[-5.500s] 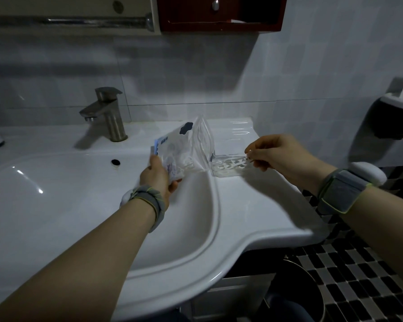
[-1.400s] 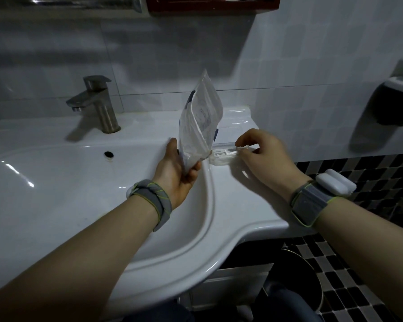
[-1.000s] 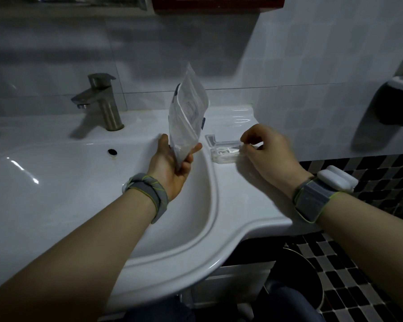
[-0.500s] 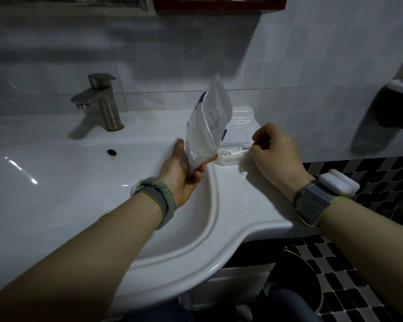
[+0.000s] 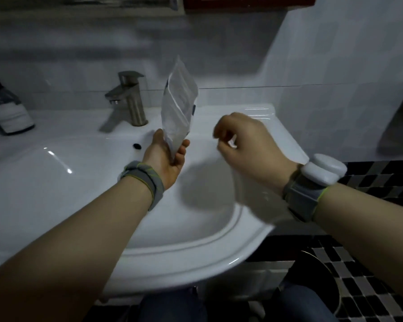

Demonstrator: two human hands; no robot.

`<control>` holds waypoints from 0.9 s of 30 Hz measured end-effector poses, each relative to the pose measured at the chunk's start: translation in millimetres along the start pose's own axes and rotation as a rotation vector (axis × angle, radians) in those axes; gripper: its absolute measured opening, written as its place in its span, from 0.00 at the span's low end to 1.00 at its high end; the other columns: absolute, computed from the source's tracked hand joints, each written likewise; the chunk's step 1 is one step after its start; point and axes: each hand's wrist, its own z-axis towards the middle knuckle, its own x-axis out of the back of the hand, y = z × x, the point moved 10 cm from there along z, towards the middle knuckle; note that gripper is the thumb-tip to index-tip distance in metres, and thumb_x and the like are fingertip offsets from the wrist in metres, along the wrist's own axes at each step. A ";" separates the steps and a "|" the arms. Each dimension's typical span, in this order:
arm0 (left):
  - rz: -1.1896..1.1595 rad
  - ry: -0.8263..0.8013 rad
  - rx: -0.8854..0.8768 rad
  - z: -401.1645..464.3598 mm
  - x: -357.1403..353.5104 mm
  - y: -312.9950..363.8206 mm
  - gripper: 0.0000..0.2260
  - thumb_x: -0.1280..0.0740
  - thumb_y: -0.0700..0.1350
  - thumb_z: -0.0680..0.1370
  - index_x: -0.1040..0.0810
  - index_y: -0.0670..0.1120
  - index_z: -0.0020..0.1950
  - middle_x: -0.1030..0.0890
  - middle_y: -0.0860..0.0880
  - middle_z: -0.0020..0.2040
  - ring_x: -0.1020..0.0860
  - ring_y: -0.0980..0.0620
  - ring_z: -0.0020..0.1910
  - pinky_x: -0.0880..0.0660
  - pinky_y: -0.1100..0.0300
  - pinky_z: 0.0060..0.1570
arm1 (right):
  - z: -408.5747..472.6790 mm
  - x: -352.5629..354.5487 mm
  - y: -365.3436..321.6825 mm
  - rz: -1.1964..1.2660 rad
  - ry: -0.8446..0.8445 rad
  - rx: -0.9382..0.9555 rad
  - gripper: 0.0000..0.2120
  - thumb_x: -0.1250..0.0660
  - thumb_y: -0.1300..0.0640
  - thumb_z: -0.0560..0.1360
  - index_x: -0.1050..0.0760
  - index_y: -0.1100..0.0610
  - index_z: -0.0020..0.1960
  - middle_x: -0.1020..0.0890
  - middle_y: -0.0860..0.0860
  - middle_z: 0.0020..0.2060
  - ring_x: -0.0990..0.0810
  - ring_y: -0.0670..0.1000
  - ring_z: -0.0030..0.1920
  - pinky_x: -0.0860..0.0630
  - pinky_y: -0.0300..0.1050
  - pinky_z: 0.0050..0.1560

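Observation:
My left hand grips the bottom corner of a clear plastic bag with printed lettering and holds it upright over the white sink. To the right, my right hand hangs above the sink's right rim with curled fingers. It pinches a small white piece, which is blurred. The two hands are apart. The clear box seen earlier on the rim is not visible now; my right hand covers that spot.
A metal faucet stands behind the basin. A dark and white pack lies at the far left of the counter. A dark bin sits on the checkered floor below right, and a dark holder hangs on the right wall.
My right hand has lifted off the clear box and moved left toward the bag, now pinching a small white piece. The bag stays upright in my left hand. The view has shifted.

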 end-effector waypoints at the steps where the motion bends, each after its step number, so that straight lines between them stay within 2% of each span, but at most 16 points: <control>1: 0.044 0.027 -0.024 -0.1 5.6 6.1 0.18 0.46 0.55 0.84 0.25 0.44 0.47 0.23 0.46 0.39 0.28 0.59 0.21 0.35 0.70 0.17 | 2.4 -17.9 -12.0 -0.028 -0.118 0.012 0.10 0.36 0.58 0.70 0.21 0.55 0.49 0.21 0.50 0.42 0.21 0.53 0.44 0.24 0.48 0.47; 3: 0.108 0.095 -0.076 -0.8 30.1 25.8 0.17 0.45 0.54 0.83 0.25 0.45 0.45 0.24 0.46 0.37 0.29 0.58 0.20 0.36 0.70 0.17 | 4.8 -65.9 -32.7 -0.079 -0.415 -0.012 0.13 0.35 0.56 0.72 0.20 0.53 0.56 0.20 0.50 0.50 0.21 0.52 0.51 0.25 0.44 0.53; 5: 0.089 0.132 -0.089 -0.1 55.8 38.5 0.17 0.45 0.54 0.83 0.25 0.45 0.45 0.25 0.47 0.35 0.29 0.58 0.20 0.36 0.70 0.17 | -0.4 -107.5 -40.8 -0.150 -0.697 -0.065 0.19 0.34 0.53 0.74 0.24 0.52 0.65 0.22 0.49 0.60 0.24 0.52 0.59 0.27 0.43 0.57; 10: 0.018 0.226 -0.106 3.8 119.9 64.1 0.17 0.45 0.55 0.83 0.26 0.45 0.44 0.28 0.48 0.34 0.31 0.59 0.20 0.38 0.70 0.16 | -12.4 -193.6 -58.7 -0.230 -1.052 -0.047 0.30 0.34 0.48 0.76 0.37 0.53 0.76 0.32 0.50 0.72 0.32 0.53 0.71 0.34 0.47 0.69; 12: -0.005 0.209 -0.111 8.8 123.5 62.1 0.15 0.44 0.54 0.82 0.27 0.46 0.45 0.29 0.48 0.35 0.32 0.58 0.23 0.39 0.70 0.16 | -22.5 -213.3 -62.9 -0.207 -1.121 -0.050 0.32 0.34 0.46 0.76 0.39 0.54 0.77 0.34 0.51 0.74 0.35 0.53 0.73 0.37 0.47 0.71; 14: -0.019 0.184 -0.112 12.1 121.2 59.2 0.14 0.44 0.54 0.82 0.27 0.46 0.46 0.30 0.49 0.35 0.32 0.58 0.25 0.39 0.70 0.17 | -29.9 -231.0 -72.4 -0.186 -1.145 -0.029 0.31 0.35 0.46 0.77 0.37 0.57 0.75 0.31 0.53 0.72 0.33 0.54 0.72 0.35 0.48 0.71; 17: -0.041 0.155 -0.104 19.8 119.6 57.3 0.13 0.43 0.54 0.82 0.26 0.46 0.48 0.30 0.49 0.35 0.30 0.58 0.22 0.38 0.69 0.16 | -34.8 -260.7 -86.8 -0.191 -1.138 0.032 0.21 0.36 0.48 0.77 0.25 0.60 0.64 0.21 0.56 0.59 0.23 0.58 0.60 0.25 0.52 0.62; 19: -0.071 0.122 -0.094 25.7 120.6 58.3 0.13 0.43 0.54 0.83 0.27 0.47 0.48 0.31 0.50 0.35 0.31 0.58 0.22 0.38 0.69 0.16 | -36.4 -277.1 -92.1 -0.198 -1.120 0.060 0.17 0.37 0.50 0.77 0.23 0.62 0.58 0.18 0.56 0.53 0.20 0.58 0.53 0.22 0.51 0.56; 21: -0.117 0.084 -0.069 27.3 119.7 59.9 0.14 0.44 0.55 0.83 0.27 0.46 0.50 0.31 0.50 0.36 0.29 0.59 0.22 0.38 0.69 0.16 | -37.2 -288.1 -95.8 -0.214 -1.095 0.089 0.15 0.37 0.52 0.77 0.22 0.63 0.54 0.19 0.56 0.49 0.20 0.57 0.47 0.23 0.46 0.47; 23: -0.134 0.054 -0.039 26.7 118.0 62.8 0.14 0.43 0.55 0.83 0.26 0.46 0.50 0.30 0.50 0.36 0.28 0.59 0.21 0.37 0.70 0.16 | -36.2 -295.0 -100.6 -0.239 -1.055 0.118 0.10 0.37 0.55 0.77 0.24 0.62 0.47 0.22 0.56 0.44 0.25 0.56 0.41 0.29 0.44 0.39; 25: -0.126 0.031 -0.027 25.7 117.1 67.9 0.15 0.41 0.56 0.82 0.26 0.45 0.48 0.31 0.50 0.36 0.28 0.59 0.22 0.37 0.71 0.17 | -34.2 -300.3 -104.2 -0.250 -1.027 0.111 0.06 0.38 0.59 0.77 0.26 0.61 0.44 0.24 0.56 0.42 0.27 0.55 0.40 0.31 0.43 0.35; 27: -0.139 0.010 -0.024 24.6 117.4 73.0 0.16 0.40 0.57 0.81 0.26 0.45 0.46 0.31 0.50 0.36 0.29 0.59 0.22 0.38 0.73 0.19 | -33.5 -304.3 -107.6 -0.215 -1.030 0.093 0.07 0.38 0.63 0.76 0.23 0.63 0.49 0.20 0.58 0.46 0.25 0.55 0.43 0.26 0.44 0.39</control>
